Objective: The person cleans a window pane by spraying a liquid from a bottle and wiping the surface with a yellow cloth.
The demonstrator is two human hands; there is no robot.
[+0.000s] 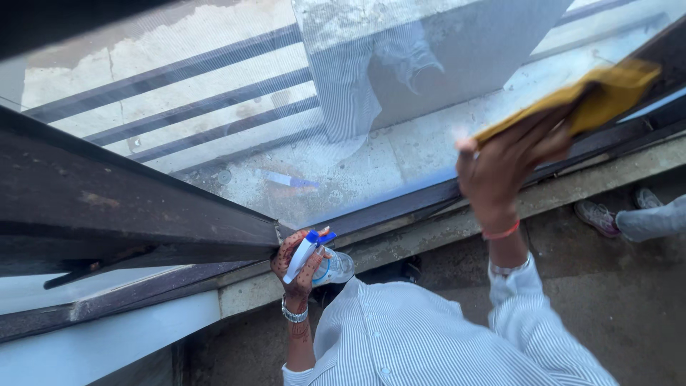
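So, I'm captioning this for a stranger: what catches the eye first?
The right hand, raised at upper right, presses a yellow cloth against the window glass. Low in the middle, the left hand grips a clear spray bottle with a blue-and-white trigger beside the dark window frame.

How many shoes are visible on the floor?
2: one shoe on the floor at right below the window sill, and a second shoe just right of it, partly covered by a grey trouser leg.
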